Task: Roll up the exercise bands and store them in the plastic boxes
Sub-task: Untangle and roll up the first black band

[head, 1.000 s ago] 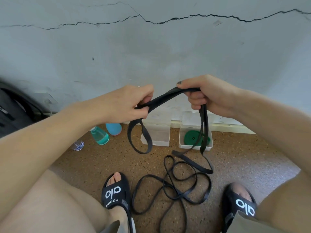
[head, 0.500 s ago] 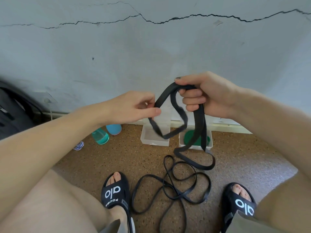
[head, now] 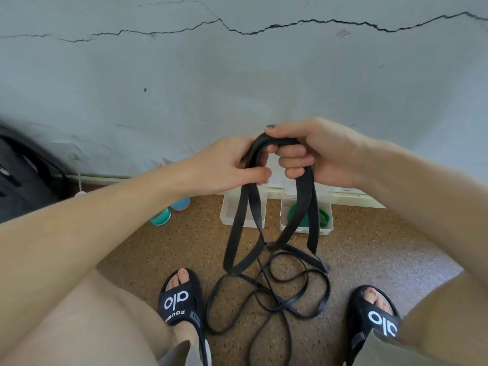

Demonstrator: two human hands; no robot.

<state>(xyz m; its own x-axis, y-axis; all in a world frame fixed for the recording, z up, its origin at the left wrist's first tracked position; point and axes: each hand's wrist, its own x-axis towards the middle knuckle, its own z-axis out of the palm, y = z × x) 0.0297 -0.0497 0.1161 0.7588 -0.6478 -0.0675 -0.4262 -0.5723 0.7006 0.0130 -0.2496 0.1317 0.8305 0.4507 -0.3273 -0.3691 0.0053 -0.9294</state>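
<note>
A long black exercise band hangs in folded loops from both hands, and its lower part lies tangled on the floor between my feet. My right hand grips the top of the loops, thumb over the fold. My left hand pinches the left strands just beside it. Behind the band two clear plastic boxes stand against the wall: the left box shows nothing inside, and the right box holds a coiled green band.
A teal bottle and a blue object lie on the speckled floor left of the boxes. A dark bag sits at the far left against the cracked wall. My feet in black slides flank the tangled band.
My left hand has moved right and up to meet the right hand, adding another loop. The hanging loops are now longer and bunched together at the top.
</note>
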